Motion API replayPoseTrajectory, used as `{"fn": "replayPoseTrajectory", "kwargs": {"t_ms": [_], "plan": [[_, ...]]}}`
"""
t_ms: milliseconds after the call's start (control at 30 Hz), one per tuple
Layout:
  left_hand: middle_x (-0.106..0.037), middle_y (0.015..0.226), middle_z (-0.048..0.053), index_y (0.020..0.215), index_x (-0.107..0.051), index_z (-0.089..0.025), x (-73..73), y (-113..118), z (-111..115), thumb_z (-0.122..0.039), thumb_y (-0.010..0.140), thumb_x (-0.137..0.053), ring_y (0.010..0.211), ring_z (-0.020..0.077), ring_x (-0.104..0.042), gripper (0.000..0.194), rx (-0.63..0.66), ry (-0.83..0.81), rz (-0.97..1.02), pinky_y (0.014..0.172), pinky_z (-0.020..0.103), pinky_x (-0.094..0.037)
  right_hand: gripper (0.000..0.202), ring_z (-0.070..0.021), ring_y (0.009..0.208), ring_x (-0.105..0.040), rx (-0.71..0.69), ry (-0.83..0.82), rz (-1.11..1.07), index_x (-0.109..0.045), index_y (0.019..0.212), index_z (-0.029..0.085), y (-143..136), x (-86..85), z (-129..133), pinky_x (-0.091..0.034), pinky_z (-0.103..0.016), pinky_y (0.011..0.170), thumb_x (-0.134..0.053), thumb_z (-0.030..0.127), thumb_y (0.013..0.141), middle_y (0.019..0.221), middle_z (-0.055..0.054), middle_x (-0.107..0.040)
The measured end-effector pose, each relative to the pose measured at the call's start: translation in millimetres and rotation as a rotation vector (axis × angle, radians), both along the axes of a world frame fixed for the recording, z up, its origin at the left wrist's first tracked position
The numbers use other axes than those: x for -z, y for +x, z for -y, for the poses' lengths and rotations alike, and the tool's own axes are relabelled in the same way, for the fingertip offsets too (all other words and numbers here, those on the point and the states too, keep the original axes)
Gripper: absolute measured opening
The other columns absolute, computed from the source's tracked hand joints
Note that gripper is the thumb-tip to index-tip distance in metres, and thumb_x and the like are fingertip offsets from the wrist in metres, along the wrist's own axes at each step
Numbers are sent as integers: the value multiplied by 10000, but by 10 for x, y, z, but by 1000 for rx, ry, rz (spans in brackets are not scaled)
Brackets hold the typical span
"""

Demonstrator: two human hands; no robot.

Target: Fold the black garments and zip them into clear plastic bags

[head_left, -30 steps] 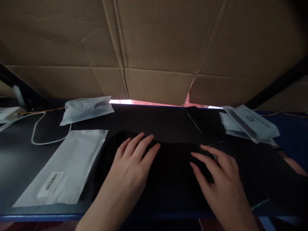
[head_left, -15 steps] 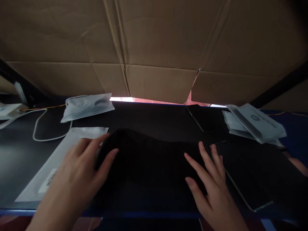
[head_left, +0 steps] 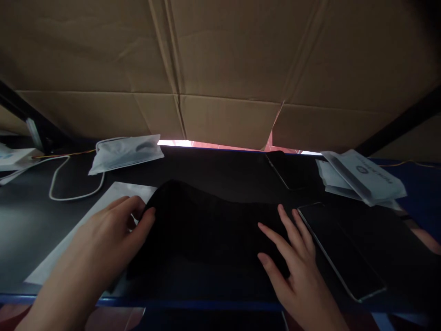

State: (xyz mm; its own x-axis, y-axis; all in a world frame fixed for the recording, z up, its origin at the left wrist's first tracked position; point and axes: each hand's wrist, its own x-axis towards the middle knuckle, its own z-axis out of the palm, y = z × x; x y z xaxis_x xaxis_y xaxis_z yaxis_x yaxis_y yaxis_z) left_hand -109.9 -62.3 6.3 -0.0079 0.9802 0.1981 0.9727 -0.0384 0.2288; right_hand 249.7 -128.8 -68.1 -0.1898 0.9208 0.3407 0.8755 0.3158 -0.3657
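Pinching the soft black cloth on the flat black tabletop by its left edge with the bare, curled left hand; resting the bare right hand palm-down at its right end with splayed fingers, loose.

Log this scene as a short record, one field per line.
Left hand: thumb and fingers pinching the left edge of the black cloth
Right hand: fingers spread, over the cloth's right part
Surface: dark table with a blue front edge
Right of cloth: phone
Farther back: second phone
Left side: flat white bag, partly hidden by the left hand; small white bag behind it
Far right: white packets, overlapping
Backdrop: creased cardboard
Lighting: dim; cloth details unreadable
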Motion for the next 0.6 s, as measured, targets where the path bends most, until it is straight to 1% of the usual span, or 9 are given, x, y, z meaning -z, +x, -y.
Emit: {"fn": "replayPoseTrajectory", "kwargs": {"t_ms": [67,133,233,300,333,400,467,533,600], "plan": [[-593,647,-13,723,-509,-280,-146,204,6,-482,997,-499,555,198,-576,341,26,59,66,572,358,-386,480,-427,1703,-202,-1,-8,-19,-515,1594,403,14,-12,3,-525,-744,1164,-557,441,1118,1860,-6,-213],[-599,688,-15,748,-523,-268,-216,509,20,-477,1020,-517,571,179,-558,343,106,94,170,562,342,-391,484,-422,1698,-220,-4,-10,-32,-509,1600,409,28,-13,0,-533,-732,1162,-555,437,1119,1854,-6,-231],[-645,802,-2,788,-565,-251,-155,976,33,-406,1065,-534,638,161,-602,319,293,-14,335,572,318,-428,488,-416,1689,-243,-8,-5,-46,-502,1605,407,47,-1,-6,-525,-727,1170,-552,434,1120,1844,-9,-262],[-668,850,-6,806,-607,-245,-68,1143,29,-393,1080,-571,663,149,-625,314,389,-151,408,581,304,-452,491,-412,1684,-258,-8,-2,-53,-497,1607,404,58,5,-7,-526,-721,1171,-551,437,1120,1838,-10,-279],[-681,878,-4,826,-632,-245,-27,1164,25,-394,1090,-576,688,149,-643,308,421,-185,439,602,299,-479,495,-408,1681,-266,-10,-3,-56,-492,1611,403,62,5,-6,-532,-713,1168,-548,438,1120,1835,-11,-287],[-720,993,20,919,-688,-249,42,1100,15,-392,1111,-556,827,170,-701,273,449,-125,465,717,304,-557,498,-394,1677,-283,-14,-10,-61,-480,1619,406,67,-2,-5,-541,-693,1165,-537,433,1125,1828,-9,-305],[-737,1261,77,1150,-728,-250,122,966,5,-381,1119,-539,1151,239,-718,232,460,22,394,976,379,-594,495,-382,1673,-298,-13,-17,-68,-477,1622,413,68,-11,-8,-541,-682,1170,-527,425,1130,1821,-4,-321],[-619,1585,122,1476,-632,-247,243,852,-2,-399,1129,-525,1502,331,-548,394,498,86,240,1188,517,-513,489,-379,1670,-307,-5,-20,-76,-482,1622,415,67,-16,-17,-540,-677,1173,-518,421,1135,1818,-3,-328],[-448,1761,130,1683,-434,-243,396,800,-3,-442,1150,-478,1659,382,-350,571,547,41,90,1263,631,-429,488,-381,1669,-312,4,-22,-78,-484,1625,417,63,-14,-26,-543,-676,1170,-512,420,1138,1818,-2,-331]]}}
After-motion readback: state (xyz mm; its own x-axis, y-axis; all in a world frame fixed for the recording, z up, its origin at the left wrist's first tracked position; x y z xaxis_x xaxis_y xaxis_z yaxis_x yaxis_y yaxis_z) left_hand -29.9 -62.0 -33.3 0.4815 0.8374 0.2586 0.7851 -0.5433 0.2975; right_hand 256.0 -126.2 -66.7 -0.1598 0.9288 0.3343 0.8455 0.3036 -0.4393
